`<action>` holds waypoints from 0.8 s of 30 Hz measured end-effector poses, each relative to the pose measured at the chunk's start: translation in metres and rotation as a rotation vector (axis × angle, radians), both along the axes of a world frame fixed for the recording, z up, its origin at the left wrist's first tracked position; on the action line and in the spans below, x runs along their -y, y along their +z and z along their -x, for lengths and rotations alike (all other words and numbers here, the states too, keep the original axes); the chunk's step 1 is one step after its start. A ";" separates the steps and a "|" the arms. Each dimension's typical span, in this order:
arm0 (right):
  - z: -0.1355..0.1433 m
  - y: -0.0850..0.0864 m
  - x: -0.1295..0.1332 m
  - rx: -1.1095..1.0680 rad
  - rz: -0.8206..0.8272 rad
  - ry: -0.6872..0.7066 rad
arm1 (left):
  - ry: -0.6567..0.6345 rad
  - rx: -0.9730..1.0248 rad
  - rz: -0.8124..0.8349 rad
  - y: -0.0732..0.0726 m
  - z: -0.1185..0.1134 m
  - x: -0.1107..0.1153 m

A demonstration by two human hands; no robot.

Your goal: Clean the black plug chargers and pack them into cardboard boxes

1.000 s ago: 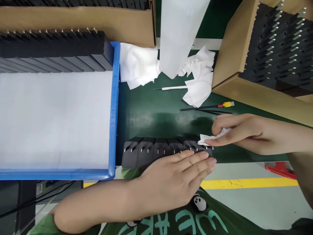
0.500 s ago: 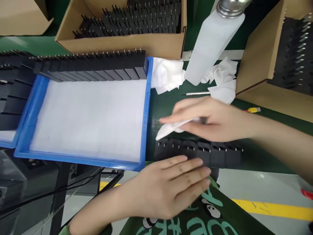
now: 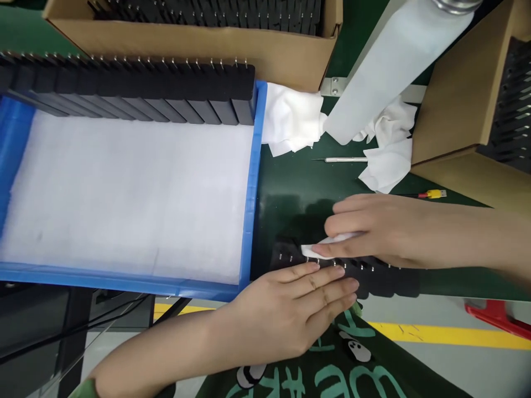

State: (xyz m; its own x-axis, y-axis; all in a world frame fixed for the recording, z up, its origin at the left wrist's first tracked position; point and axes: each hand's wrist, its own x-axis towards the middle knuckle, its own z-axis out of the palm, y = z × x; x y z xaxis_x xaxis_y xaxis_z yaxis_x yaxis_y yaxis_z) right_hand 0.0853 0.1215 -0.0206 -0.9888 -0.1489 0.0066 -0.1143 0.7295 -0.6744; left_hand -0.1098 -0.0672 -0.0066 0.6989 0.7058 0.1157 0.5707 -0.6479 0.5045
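Note:
A row of black plug adapters (image 3: 352,276) with metal pins lies at the near edge of the green table. My right hand (image 3: 365,229) grips a folded white cloth (image 3: 313,251) and presses it on the tops of the adapters. Against the row's near side rests my left hand (image 3: 294,309), flat with its fingers stretched out and holding nothing. To the left is a blue tray (image 3: 250,193) lined with white sheet, with a line of black adapters (image 3: 166,91) along its far side.
Cardboard boxes of black adapters stand at the back (image 3: 207,41) and right (image 3: 456,94). Between them are a white bottle (image 3: 385,66), crumpled white cloths (image 3: 292,116), a thin metal tool (image 3: 344,160) and a yellow-ended cable (image 3: 435,194).
My right hand has brought the cloth down onto the adapters. My left hand has hardly moved. The view has come closer, and the tray sits further left in it.

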 end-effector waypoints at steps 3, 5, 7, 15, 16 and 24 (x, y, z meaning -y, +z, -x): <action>-0.024 0.006 -0.011 0.066 0.057 0.058 | 0.018 0.004 0.001 -0.002 -0.002 0.001; -0.036 0.014 -0.019 0.091 0.099 0.002 | 0.043 0.027 0.011 -0.003 -0.003 0.000; -0.042 0.021 -0.022 0.045 0.151 -0.133 | 0.054 0.123 0.037 -0.002 -0.002 -0.001; -0.031 0.014 0.023 -0.001 -0.017 -0.495 | 0.516 0.359 0.039 0.017 0.026 0.003; -0.036 0.020 0.031 -0.001 -0.083 -0.535 | 0.524 0.278 0.062 0.017 0.028 0.002; -0.081 0.017 0.111 0.164 -0.241 -0.852 | 0.341 -0.179 0.059 0.005 0.015 -0.014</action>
